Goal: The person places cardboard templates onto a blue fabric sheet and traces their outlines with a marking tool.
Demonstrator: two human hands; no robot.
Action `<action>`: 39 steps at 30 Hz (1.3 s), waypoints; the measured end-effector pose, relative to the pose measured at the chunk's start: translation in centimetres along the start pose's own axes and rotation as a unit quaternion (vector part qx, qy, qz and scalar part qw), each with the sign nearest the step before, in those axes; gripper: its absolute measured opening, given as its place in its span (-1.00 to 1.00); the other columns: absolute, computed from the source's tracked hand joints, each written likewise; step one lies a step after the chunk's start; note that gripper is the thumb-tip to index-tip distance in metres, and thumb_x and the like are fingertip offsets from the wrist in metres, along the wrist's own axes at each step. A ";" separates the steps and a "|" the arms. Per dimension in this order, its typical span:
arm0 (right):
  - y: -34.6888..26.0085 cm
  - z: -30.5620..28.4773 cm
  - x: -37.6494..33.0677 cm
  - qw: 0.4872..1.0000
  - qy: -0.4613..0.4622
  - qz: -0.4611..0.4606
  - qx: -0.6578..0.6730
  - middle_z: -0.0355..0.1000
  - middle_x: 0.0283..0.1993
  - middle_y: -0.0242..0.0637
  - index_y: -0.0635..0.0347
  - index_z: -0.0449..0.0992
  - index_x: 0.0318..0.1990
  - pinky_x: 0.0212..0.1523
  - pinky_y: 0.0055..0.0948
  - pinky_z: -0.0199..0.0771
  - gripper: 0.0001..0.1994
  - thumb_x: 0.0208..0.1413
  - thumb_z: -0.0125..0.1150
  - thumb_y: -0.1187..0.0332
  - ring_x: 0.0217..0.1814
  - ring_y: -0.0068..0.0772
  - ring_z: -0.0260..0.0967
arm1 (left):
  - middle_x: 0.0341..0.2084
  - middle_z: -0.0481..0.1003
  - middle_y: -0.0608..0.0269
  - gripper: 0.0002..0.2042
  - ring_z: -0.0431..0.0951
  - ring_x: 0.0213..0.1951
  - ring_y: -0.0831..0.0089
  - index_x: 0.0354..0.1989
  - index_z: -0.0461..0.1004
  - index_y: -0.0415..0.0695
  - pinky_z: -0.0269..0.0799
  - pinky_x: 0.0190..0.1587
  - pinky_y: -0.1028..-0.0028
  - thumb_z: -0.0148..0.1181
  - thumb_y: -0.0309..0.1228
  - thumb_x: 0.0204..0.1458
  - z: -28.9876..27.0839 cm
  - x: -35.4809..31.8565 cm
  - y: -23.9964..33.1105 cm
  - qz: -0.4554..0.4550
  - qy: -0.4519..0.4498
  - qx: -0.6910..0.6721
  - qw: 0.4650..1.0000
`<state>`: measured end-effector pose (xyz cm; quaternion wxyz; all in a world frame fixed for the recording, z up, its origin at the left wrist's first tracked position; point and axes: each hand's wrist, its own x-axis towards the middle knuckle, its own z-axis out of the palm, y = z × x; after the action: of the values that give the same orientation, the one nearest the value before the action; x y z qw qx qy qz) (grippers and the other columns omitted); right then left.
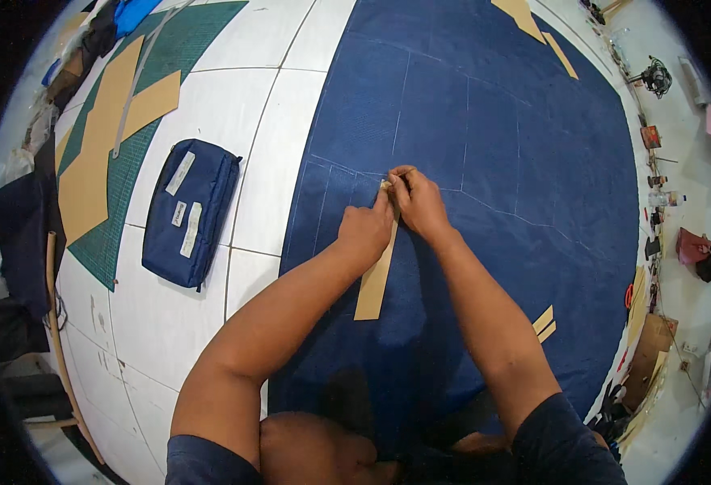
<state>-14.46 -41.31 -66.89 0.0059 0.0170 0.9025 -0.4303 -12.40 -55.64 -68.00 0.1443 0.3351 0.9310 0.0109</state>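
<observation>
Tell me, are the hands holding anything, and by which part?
The left hand presses the tan strip down at its far end; what, if anything, the right hand pinches there is too small to tell.

One left hand [363,230], one right hand [422,206], one blue cloth [485,129], five cardboard pieces [376,287] visible on it, one pouch [179,263], three labels [180,174] on that, one green mat [190,44], one ruler [122,123].

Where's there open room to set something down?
White tiles beyond the navy pouch, between green mat and blue cloth; also the cloth just right of the right hand. Crowded: the mat, bearing cardboard pieces and a ruler.
</observation>
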 end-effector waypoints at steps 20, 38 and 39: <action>0.1 0.3 0.0 1.000 0.023 0.010 0.006 0.55 -0.16 0.03 0.27 0.54 -0.10 -0.07 -0.13 0.50 -0.76 0.26 0.05 0.30 -0.11 0.08 0.53 | 0.36 0.13 -0.06 -0.30 0.63 -0.21 0.23 0.31 0.17 -0.26 0.56 -0.25 0.25 0.27 -0.37 -0.05 -0.4 0.0 -0.2 -0.002 0.007 0.010 1.000; 1.4 -1.2 -1.6 0.995 0.037 -0.046 -0.082 0.54 -0.15 -0.01 0.24 0.53 -0.10 -0.07 -0.09 0.48 -0.76 0.27 0.05 0.27 -0.08 0.11 0.49 | 0.37 0.12 -0.08 -0.21 0.65 -0.22 0.19 0.31 0.13 -0.22 0.54 -0.26 0.18 0.36 -0.34 -0.15 0.0 0.5 -0.4 -0.004 0.004 0.004 1.000; 1.3 -1.2 -1.6 0.995 0.039 -0.044 -0.084 0.54 -0.15 -0.01 0.24 0.53 -0.10 -0.07 -0.09 0.48 -0.76 0.27 0.05 0.27 -0.08 0.11 0.49 | 0.37 0.12 -0.08 -0.20 0.66 -0.23 0.20 0.32 0.13 -0.20 0.54 -0.26 0.18 0.36 -0.33 -0.14 -0.2 0.5 -0.5 -0.003 -0.007 0.002 1.000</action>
<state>-12.81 -39.58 -67.07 -0.0470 -0.0058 0.9348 -0.3519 -13.07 -55.69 -68.02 0.1502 0.3330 0.9309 0.0062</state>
